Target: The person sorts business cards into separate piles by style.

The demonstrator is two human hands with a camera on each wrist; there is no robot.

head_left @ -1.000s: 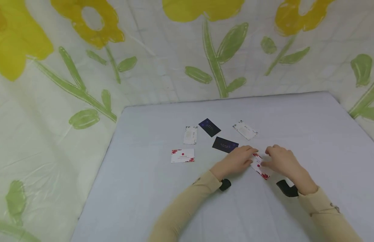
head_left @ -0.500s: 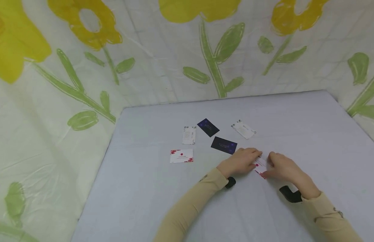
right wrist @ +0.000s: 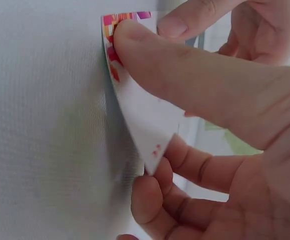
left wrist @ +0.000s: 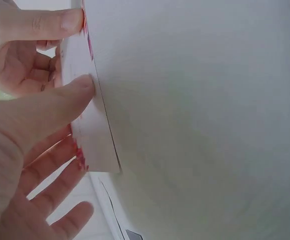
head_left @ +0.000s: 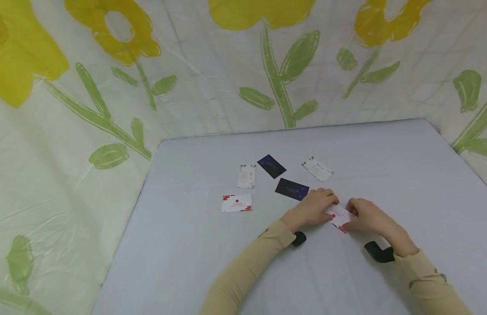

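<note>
A white business card with red floral corners and a red dot [head_left: 338, 216] is between my two hands, close over the table. My left hand [head_left: 311, 208] pinches its left end, thumb on the near face and fingers behind. My right hand [head_left: 370, 218] pinches the other end. In the right wrist view, the right thumb presses a printed corner of the card [right wrist: 147, 107], which bends slightly, and fingers sit behind its edges. The left wrist view shows both thumbs on the card [left wrist: 97, 135]. Fingers cover part of its print.
Beyond the hands lie two dark blue cards [head_left: 292, 189] [head_left: 271, 166] and two white cards with leafy corners [head_left: 317, 169] [head_left: 247, 176]. A second red-flowered card [head_left: 237, 203] lies to the left. The pale table [head_left: 180, 245] meets a flower-printed curtain [head_left: 212, 100] at the back.
The card has turned so its long side runs more sideways. My right hand has closed its fingers on the card's right end, and my left hand has shifted slightly right.
</note>
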